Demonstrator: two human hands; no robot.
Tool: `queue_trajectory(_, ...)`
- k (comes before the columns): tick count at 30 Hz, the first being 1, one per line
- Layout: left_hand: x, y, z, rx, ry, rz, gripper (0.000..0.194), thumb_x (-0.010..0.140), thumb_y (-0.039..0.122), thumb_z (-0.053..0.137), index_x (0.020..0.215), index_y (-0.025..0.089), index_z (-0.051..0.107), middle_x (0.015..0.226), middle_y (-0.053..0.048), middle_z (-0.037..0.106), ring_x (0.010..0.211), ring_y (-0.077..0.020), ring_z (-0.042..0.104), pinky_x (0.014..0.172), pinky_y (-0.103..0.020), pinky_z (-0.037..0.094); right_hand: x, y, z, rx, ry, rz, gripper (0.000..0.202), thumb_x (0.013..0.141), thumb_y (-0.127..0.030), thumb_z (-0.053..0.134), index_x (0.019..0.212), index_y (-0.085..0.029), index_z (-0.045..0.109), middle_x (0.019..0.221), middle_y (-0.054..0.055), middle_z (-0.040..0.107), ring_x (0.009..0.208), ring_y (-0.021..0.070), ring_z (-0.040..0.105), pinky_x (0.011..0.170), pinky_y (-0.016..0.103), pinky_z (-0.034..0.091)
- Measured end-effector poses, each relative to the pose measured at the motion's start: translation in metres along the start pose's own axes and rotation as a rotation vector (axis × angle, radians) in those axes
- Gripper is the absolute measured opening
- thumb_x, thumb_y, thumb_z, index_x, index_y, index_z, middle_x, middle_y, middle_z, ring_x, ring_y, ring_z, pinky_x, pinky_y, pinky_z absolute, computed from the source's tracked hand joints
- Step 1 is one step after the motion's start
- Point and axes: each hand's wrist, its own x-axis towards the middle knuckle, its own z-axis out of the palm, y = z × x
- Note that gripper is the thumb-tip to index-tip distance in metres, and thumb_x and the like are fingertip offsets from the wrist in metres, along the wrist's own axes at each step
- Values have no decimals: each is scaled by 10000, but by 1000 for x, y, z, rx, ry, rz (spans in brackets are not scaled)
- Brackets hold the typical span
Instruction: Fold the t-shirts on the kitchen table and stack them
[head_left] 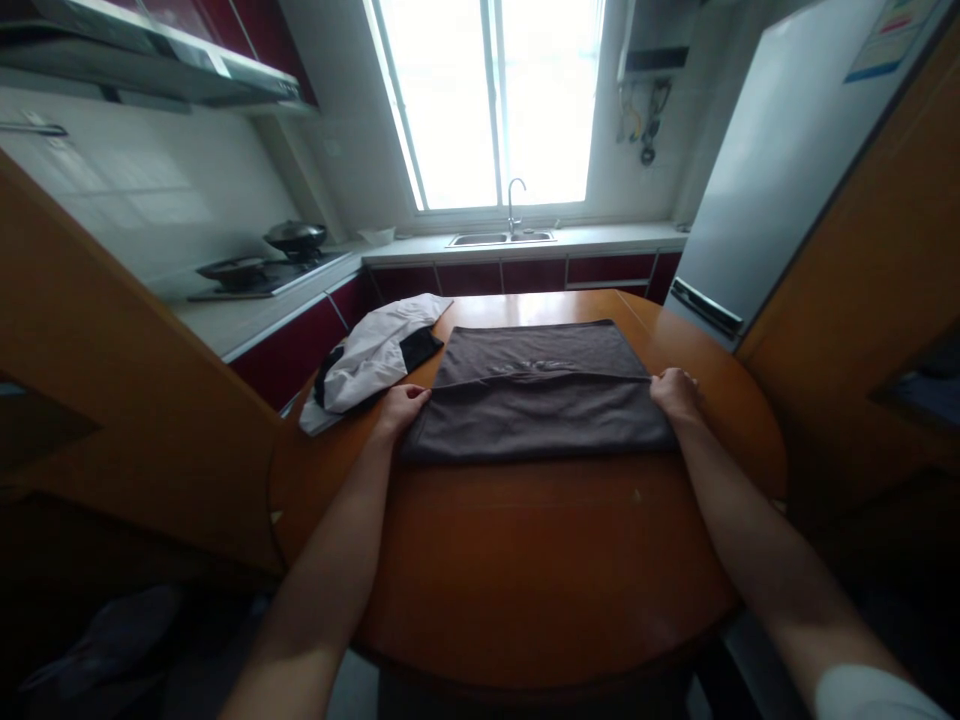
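Note:
A dark grey cloth point(540, 418) lies on the round wooden table point(555, 560), its near part folded over so that an edge runs across its middle. My left hand point(406, 405) pinches the left end of that edge. At the right end, my right hand point(676, 392) is closed on the same edge. The edge is stretched between both hands, and the far part of the cloth lies flat with small wrinkles near the fold.
White and black clothing point(375, 350) is heaped on the table's left side. Beyond the table are a counter with a sink point(502, 239), a stove point(277, 275) with pans at the left, and a fridge point(780, 170) at the right.

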Motion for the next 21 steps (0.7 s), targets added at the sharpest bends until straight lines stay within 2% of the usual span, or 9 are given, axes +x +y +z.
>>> queue_trajectory(3,1,2,2,-1,31,14,342,794,413,660,970,129,738,985,-102,779,881,-225,726,765,-264,541,3,1,-1,29,-4,-8,275,890,-302,562,1040,-165,748,1104,188,705,1064,335,650,895,464,513)
queue_trajectory(5,1,2,4,30,42,10,314,821,372,637,992,127,731,1009,-106,775,897,-219,726,787,-265,542,5,0,-1,42,13,-11,301,907,-293,527,1077,-162,740,1105,189,710,1047,327,659,872,444,519)
queue_trajectory(9,2,0,9,138,40,-4,192,779,300,689,891,152,737,939,-103,777,904,-240,724,827,-291,542,3,-1,-2,45,33,-8,327,901,-281,505,1092,-153,737,1111,201,707,1043,345,657,861,460,517)
queue_trajectory(11,1,0,8,177,38,7,181,792,290,684,909,163,739,944,-97,777,916,-239,726,840,-294,544,0,-2,-2,38,27,-3,315,878,-265,520,1052,-142,751,1097,215,703,1046,357,651,874,478,510)
queue_trajectory(13,0,4,5,204,45,29,225,831,300,654,977,152,741,983,-110,775,943,-244,727,860,-300,546,-4,-4,-3,22,49,-17,344,884,-268,508,1090,-118,740,1144,237,681,1105,378,618,906,503,494)
queue_trajectory(16,-5,19,3,244,88,84,363,910,325,572,1165,103,704,1174,-171,728,1114,-286,682,984,-355,508,-11,-15,-3,6,109,-155,425,933,-289,437,1229,-97,674,1260,236,631,1206,365,555,986,491,457)
queue_trajectory(18,-12,33,10,258,97,158,425,956,332,510,1292,112,649,1338,-159,653,1264,-276,596,1095,-354,433,-16,-24,1,13,102,-301,466,968,-289,371,1315,-100,621,1344,208,598,1264,317,525,1058,440,416)
queue_trajectory(21,-26,50,31,333,-16,362,471,1004,358,439,1418,170,565,1501,-97,530,1413,-234,452,1197,-355,315,-23,-34,12,-7,8,-424,540,1014,-331,288,1457,-101,494,1532,167,460,1427,277,380,1171,431,295)
